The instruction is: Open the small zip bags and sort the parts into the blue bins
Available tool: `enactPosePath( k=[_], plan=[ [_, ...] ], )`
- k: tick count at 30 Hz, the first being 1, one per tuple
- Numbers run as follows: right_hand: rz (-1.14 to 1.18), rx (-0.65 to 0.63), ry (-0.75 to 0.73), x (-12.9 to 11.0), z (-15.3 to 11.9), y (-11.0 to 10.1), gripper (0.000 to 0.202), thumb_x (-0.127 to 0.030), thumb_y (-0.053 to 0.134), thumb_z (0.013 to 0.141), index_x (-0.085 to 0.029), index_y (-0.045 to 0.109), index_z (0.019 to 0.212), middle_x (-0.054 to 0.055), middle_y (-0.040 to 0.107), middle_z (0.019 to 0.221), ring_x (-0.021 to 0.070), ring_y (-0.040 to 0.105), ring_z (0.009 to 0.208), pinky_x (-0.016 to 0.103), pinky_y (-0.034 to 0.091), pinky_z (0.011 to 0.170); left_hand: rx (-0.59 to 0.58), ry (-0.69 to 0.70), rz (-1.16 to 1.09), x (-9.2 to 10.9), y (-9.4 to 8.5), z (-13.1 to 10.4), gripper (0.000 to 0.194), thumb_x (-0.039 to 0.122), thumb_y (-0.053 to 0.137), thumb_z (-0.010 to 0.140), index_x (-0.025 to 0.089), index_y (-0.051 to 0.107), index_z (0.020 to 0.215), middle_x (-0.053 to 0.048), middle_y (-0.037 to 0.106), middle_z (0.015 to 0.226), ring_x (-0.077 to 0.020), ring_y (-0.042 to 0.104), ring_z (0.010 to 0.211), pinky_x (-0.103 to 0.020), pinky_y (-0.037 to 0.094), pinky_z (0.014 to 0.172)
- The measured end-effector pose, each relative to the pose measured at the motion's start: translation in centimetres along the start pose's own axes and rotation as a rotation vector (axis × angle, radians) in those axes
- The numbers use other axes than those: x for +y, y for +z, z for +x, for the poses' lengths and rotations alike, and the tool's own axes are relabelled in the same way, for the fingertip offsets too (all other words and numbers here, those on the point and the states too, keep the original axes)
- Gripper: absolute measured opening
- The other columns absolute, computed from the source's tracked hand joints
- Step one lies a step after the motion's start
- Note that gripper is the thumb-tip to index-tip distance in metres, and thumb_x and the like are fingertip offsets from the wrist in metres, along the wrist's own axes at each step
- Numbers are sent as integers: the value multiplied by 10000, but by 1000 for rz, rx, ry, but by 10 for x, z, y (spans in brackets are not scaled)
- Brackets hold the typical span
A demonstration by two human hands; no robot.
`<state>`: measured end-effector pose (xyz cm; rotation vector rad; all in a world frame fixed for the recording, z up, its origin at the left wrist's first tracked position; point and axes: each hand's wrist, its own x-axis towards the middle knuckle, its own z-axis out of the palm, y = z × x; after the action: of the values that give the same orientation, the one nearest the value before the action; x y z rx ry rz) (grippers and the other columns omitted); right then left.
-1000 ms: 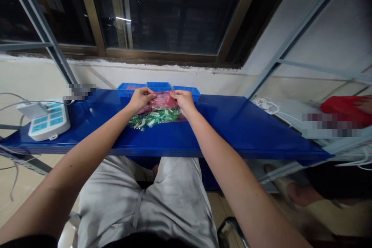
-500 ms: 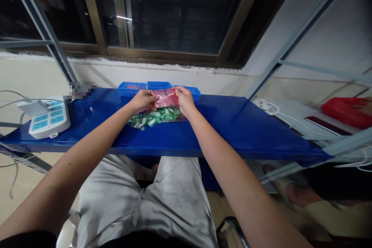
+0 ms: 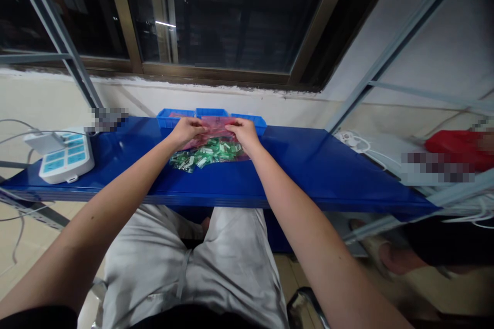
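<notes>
Beneath a dark window (image 3: 231, 20), a blue table (image 3: 301, 164) bears a heap of small green packets (image 3: 208, 155) as a person's left hand (image 3: 187, 131) and right hand (image 3: 245, 132) pinch a pink plastic bag (image 3: 218, 124) at the heap's far side, before three blue bins (image 3: 211, 112); its contents, if any, are hard to discern.

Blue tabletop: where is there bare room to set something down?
Widest: the blue tabletop between the right forearm and the right-hand metal post. Smaller: between the power strip and the left forearm. The middle is crowded: left hand and right hand on the pink bag, green packets in front, blue bins behind.
</notes>
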<state>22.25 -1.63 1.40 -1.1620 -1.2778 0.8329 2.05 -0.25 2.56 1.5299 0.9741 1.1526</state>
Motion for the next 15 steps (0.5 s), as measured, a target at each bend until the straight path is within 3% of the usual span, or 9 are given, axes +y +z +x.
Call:
enactPosePath(
  k=[4,6,10,15],
  plan=[
    [35,-14,10,0,0,0,200,-139,600,728,-171,708,892,-14,624,621,112,541,500,227,443,465,130,179,154,4,-1,-1,66,87,699,712,146,701,742,38,553,525,-63,467,472,-198,377,482],
    [77,-42,62,-3,-1,1,223,-116,551,734,-169,694,897,-14,609,589,111,546,461,211,401,425,139,166,178,5,-2,-1,67,116,665,748,144,703,795,51,509,483,-60,428,427,-197,349,453],
    [257,-105,95,-9,-2,0,175,-147,491,772,-157,661,809,73,710,805,174,678,632,261,502,486,62,53,48,7,-3,-2,86,135,595,798,140,656,858,-24,623,627,-114,575,493,-239,461,489],
    [243,-72,-8,-4,0,1,152,-321,630,792,-179,678,767,72,712,923,172,652,697,325,584,578,26,38,-111,8,-1,-3,106,162,580,823,111,670,801,-65,625,696,-144,617,618,-367,599,660]
  ],
)
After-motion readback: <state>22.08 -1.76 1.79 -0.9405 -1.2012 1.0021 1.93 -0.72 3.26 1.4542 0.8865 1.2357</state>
